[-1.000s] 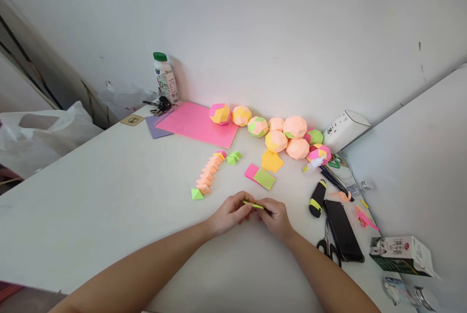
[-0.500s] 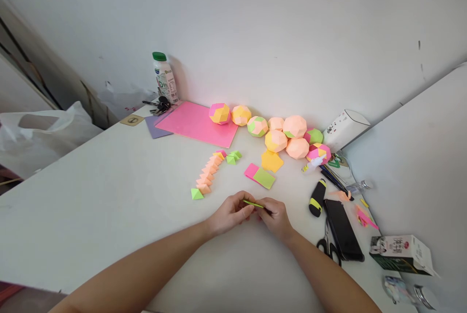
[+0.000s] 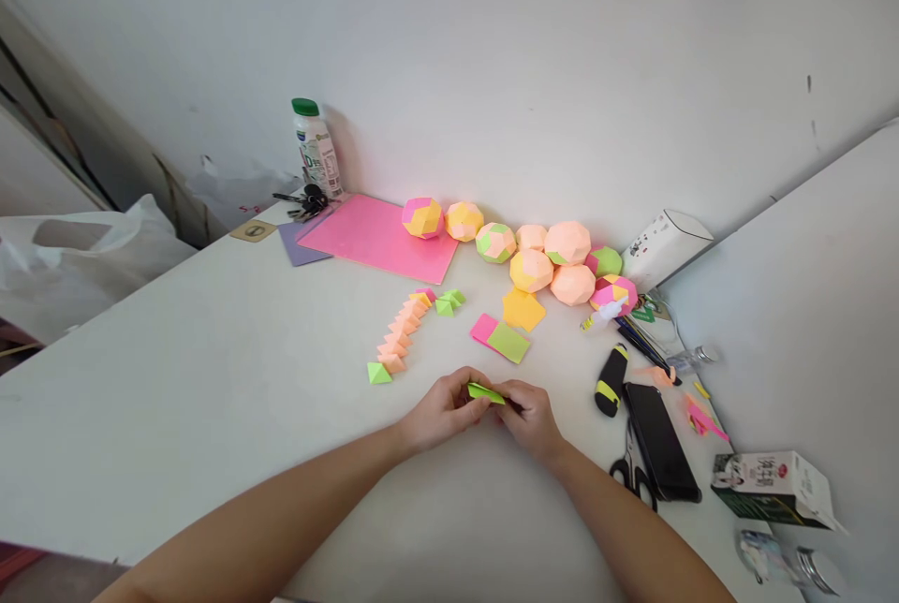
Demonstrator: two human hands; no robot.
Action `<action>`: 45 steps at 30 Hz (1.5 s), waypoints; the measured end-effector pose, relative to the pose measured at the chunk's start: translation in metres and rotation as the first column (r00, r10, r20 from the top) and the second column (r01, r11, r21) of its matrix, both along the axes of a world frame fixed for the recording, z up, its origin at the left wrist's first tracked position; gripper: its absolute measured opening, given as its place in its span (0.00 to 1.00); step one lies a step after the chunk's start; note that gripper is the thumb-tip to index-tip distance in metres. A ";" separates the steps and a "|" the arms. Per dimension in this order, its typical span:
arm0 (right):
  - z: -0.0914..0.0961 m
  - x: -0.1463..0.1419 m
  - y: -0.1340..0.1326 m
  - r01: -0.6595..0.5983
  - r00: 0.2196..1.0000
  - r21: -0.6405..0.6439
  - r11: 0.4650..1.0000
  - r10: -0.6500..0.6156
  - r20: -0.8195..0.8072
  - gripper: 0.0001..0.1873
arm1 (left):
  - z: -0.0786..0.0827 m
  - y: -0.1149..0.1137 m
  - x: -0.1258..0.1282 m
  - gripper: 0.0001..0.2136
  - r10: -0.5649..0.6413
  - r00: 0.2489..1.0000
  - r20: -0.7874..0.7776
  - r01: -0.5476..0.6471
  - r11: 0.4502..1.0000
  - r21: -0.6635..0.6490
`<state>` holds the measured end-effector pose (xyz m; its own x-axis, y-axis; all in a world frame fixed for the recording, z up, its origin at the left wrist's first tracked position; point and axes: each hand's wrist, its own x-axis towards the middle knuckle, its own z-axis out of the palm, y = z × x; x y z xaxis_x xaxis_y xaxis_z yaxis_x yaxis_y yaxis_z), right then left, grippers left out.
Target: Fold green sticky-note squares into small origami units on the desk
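A small green piece of folded paper (image 3: 486, 393) is held up between my two hands, just above the table. My left hand (image 3: 448, 409) pinches its left side, thumb in front and fingers behind. The right side is gripped by my right hand (image 3: 530, 414), which also has a thin dark object against the palm, too hidden to name. Beyond the hands lie a pink and green strip of paper slips (image 3: 507, 341) and some orange paper (image 3: 523, 311). A row of folded paper units (image 3: 402, 331), mostly peach with a green one at the near end, stands to the left.
Several paper balls (image 3: 532, 271) line the wall, some by a pink sheet (image 3: 375, 233). On the right are a black-yellow cutter (image 3: 611, 381), scissors (image 3: 634, 470), a phone (image 3: 662, 442) and a milk carton (image 3: 771, 489). A bottle (image 3: 318, 149) and keys (image 3: 307, 203) are back left.
The green paper has tilted between my fingers, so more of its flat face now shows instead of a thin edge. Both hands stay in nearly the same place.
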<state>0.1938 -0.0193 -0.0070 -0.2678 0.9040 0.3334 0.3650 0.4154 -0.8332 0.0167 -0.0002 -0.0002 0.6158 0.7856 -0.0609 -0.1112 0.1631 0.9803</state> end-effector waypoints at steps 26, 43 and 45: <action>-0.007 0.001 0.002 -0.092 0.996 0.117 0.989 0.094 -0.011 0.04 | -0.006 0.003 0.004 0.18 0.108 0.992 -0.064 -0.113 0.990 -0.082; 0.001 0.000 0.002 0.058 0.976 -0.108 0.992 -0.079 -0.202 0.04 | -0.002 0.002 0.002 0.14 0.017 0.998 -0.067 -0.019 0.999 -0.029; 0.001 0.000 0.001 0.077 0.969 -0.140 0.987 -0.107 -0.221 0.03 | -0.004 0.002 0.002 0.13 0.017 0.996 -0.092 -0.019 1.000 -0.021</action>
